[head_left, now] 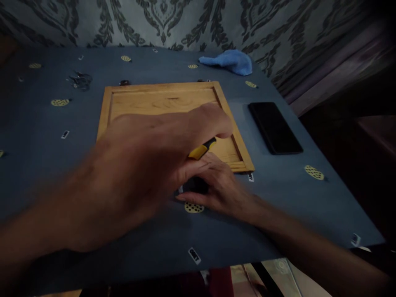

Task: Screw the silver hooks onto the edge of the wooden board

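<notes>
A framed wooden panel (142, 99) lies flat on the patterned blue-grey table cover. Reaching across its front part, my left hand (145, 152) is closed, somewhat blurred. A tool with a yellow-and-black handle (202, 149) sticks out from under its curled fingers; the tool's working end is hidden. Below it, my right hand (216, 181) is at the panel's front edge, thumb and forefinger bent towards each other. Between them is a dark area with a small shiny bit (180, 189), too unclear to name. My left hand covers part of the right-hand fingers.
A black smartphone (275, 128) lies right of the panel. At the back are a blue cloth (230, 62) and a small pile of dark metal pieces (79, 80). Small dark brown pieces (124, 83) sit by the panel's far edge. The patterned wall (185, 24) borders the table.
</notes>
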The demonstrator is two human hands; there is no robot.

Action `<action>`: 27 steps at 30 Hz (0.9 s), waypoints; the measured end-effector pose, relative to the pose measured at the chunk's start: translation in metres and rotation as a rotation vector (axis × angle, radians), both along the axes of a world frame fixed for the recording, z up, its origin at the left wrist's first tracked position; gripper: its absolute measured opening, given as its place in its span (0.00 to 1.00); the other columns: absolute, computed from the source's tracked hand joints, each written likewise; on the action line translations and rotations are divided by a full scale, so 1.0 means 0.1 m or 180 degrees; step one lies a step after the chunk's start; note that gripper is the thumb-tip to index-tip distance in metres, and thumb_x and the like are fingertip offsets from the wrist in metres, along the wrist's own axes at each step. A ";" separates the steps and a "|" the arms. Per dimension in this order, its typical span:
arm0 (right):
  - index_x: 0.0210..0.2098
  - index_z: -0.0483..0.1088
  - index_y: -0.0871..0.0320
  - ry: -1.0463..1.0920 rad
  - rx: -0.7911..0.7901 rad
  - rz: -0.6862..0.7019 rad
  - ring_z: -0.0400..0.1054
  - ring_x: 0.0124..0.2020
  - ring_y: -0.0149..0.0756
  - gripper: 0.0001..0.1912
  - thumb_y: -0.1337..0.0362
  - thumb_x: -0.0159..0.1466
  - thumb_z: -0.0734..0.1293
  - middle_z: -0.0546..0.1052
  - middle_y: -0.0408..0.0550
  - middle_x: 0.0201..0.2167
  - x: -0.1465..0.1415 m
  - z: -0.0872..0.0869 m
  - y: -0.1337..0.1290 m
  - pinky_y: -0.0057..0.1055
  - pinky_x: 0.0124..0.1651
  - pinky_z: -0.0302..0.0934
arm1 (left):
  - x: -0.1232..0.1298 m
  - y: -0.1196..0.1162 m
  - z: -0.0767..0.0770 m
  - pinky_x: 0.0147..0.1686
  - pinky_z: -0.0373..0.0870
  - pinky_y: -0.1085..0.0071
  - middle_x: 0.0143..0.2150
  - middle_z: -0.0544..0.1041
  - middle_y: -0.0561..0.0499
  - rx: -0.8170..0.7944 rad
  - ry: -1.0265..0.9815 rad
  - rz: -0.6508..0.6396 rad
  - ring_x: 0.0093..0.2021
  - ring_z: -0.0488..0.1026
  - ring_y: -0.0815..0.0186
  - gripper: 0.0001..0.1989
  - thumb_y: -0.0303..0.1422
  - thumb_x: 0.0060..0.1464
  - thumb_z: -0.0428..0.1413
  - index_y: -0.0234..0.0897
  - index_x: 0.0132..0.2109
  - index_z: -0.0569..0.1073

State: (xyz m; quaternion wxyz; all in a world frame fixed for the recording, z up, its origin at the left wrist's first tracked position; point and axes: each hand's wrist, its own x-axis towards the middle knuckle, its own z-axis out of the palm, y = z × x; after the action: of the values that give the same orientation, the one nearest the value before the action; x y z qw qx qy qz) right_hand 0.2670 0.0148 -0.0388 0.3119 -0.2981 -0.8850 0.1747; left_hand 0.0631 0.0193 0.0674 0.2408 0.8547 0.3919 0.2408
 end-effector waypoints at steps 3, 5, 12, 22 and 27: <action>0.45 0.72 0.60 0.0009 0.0120 -0.0025 0.71 0.44 0.43 0.22 0.46 0.67 0.64 0.77 0.54 0.42 -0.01 -0.03 0.00 0.39 0.44 0.67 | 0.00 -0.03 -0.07 0.24 0.65 0.76 0.41 0.76 0.59 -0.0138 -0.0211 -0.0042 0.28 0.72 0.73 0.08 0.34 0.67 0.52 0.49 0.51 0.70; 0.44 0.72 0.61 0.0044 0.0199 0.0002 0.71 0.43 0.43 0.22 0.46 0.69 0.62 0.77 0.54 0.41 -0.01 -0.04 0.00 0.39 0.43 0.66 | 0.01 -0.04 -0.12 0.26 0.68 0.77 0.41 0.73 0.58 -0.0138 -0.0446 -0.0065 0.30 0.72 0.74 0.06 0.35 0.68 0.51 0.48 0.50 0.69; 0.45 0.71 0.59 -0.0143 -0.0207 0.0000 0.70 0.44 0.41 0.15 0.53 0.70 0.64 0.76 0.52 0.41 -0.01 0.12 -0.03 0.39 0.46 0.66 | 0.11 -0.07 -0.21 0.33 0.73 0.72 0.38 0.69 0.58 -0.0323 -0.0831 -0.0079 0.36 0.72 0.69 0.07 0.42 0.68 0.50 0.51 0.49 0.69; 0.44 0.72 0.56 0.0113 -0.0255 0.0089 0.70 0.48 0.44 0.15 0.51 0.69 0.65 0.76 0.51 0.46 -0.01 0.01 -0.02 0.43 0.49 0.66 | 0.22 0.01 -0.26 0.37 0.74 0.75 0.38 0.73 0.57 -0.0743 -0.1706 -0.0452 0.40 0.77 0.68 0.05 0.34 0.65 0.54 0.41 0.39 0.67; 0.47 0.72 0.58 0.0070 -0.0213 0.0065 0.70 0.47 0.44 0.18 0.50 0.68 0.66 0.76 0.52 0.46 0.00 -0.05 0.00 0.42 0.49 0.66 | 0.11 0.07 -0.15 0.34 0.72 0.77 0.42 0.75 0.56 -0.0717 -0.1110 -0.0634 0.40 0.77 0.68 0.02 0.33 0.65 0.53 0.41 0.44 0.69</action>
State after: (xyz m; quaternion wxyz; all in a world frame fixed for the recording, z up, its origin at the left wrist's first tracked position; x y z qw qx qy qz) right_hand 0.2666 0.0151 -0.0435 0.3097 -0.2975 -0.8782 0.2107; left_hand 0.0739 0.0263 0.0526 0.4213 0.8023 0.2825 0.3146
